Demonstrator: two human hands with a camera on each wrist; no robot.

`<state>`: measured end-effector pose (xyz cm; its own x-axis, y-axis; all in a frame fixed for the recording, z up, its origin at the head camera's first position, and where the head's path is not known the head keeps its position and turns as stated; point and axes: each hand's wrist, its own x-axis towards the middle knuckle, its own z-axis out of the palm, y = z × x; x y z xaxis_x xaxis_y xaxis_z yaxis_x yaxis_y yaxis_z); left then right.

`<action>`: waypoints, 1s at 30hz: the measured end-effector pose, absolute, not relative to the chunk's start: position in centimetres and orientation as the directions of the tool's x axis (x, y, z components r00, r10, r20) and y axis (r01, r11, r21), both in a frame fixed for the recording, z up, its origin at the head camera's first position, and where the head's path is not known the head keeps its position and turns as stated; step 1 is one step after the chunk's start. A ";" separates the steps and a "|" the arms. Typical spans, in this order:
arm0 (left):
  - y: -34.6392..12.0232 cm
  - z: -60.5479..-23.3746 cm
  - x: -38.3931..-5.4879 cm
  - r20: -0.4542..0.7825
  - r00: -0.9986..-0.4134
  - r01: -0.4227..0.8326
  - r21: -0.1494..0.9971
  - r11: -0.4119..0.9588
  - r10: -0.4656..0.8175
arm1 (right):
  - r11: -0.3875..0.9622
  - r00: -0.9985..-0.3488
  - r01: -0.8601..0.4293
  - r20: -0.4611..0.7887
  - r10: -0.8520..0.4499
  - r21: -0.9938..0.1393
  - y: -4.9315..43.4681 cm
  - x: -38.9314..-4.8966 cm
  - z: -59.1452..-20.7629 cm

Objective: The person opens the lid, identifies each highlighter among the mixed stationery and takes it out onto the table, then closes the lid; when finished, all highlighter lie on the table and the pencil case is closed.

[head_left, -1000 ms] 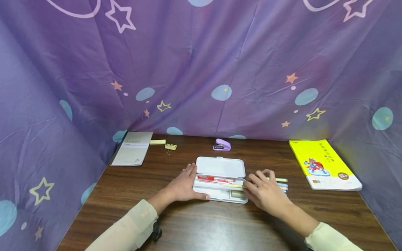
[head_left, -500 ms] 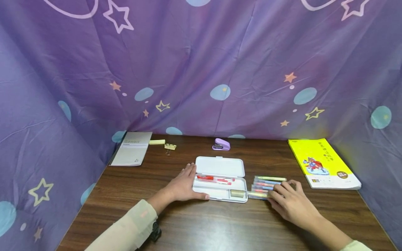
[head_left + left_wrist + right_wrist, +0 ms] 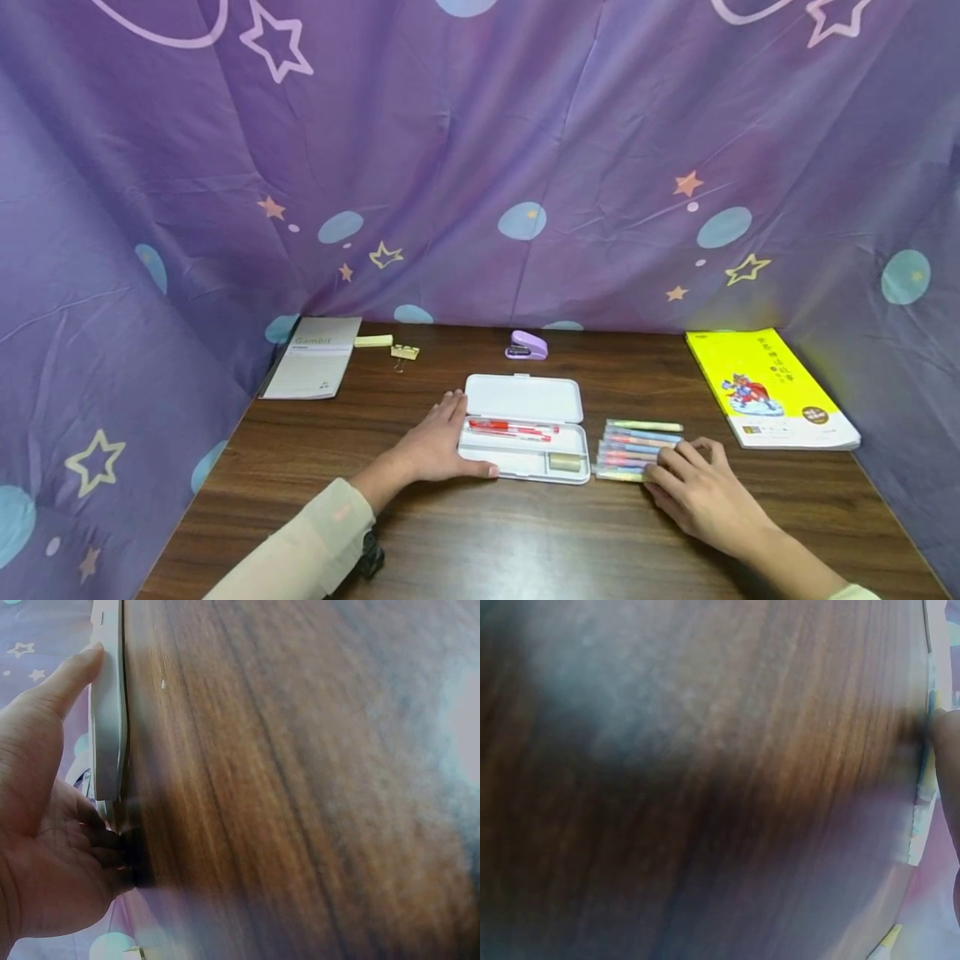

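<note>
A white pencil case [image 3: 502, 465] lies with its lid open mid-table. Inside are red pens [image 3: 510, 427] and, in the front right compartment, a small olive-coloured block [image 3: 564, 462]. My left hand [image 3: 429, 443] rests against the case's left end, fingers along the side and thumb laid along the front edge; the left wrist view shows the thumb touching the case wall [image 3: 110, 727]. To the right, several pastel highlighters [image 3: 637, 438] lie side by side. My right hand [image 3: 701, 497] pinches the right end of the nearest yellow highlighter [image 3: 621, 477], at the row's front.
Behind the case stands a purple stapler [image 3: 527, 345]. At the back left are a grey notebook [image 3: 311, 362], a pale yellow stick-shaped item [image 3: 373, 341] and a binder clip [image 3: 405, 352]. A yellow book [image 3: 765, 375] lies at the right. Purple cloth [image 3: 480, 167] hangs around the table.
My right hand has moved right from over the case, carrying the yellow highlighter out of it and down to the front of the row. The left hand has stayed at the case.
</note>
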<state>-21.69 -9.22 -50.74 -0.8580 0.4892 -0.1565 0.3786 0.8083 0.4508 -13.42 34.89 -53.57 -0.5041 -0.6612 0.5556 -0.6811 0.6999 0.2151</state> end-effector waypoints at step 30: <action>-9.4 -50.6 -21.6 -0.176 -0.859 0.361 0.457 0.813 0.480 | 0.789 -0.677 -0.614 0.498 -0.541 0.022 32.9 -16.5 -52.0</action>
<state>-21.62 -9.36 -50.56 -0.8592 0.4805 -0.1761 0.3608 0.8128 0.4574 -16.53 32.95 -51.95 -0.6773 -0.5413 0.4983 -0.6143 0.7888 0.0220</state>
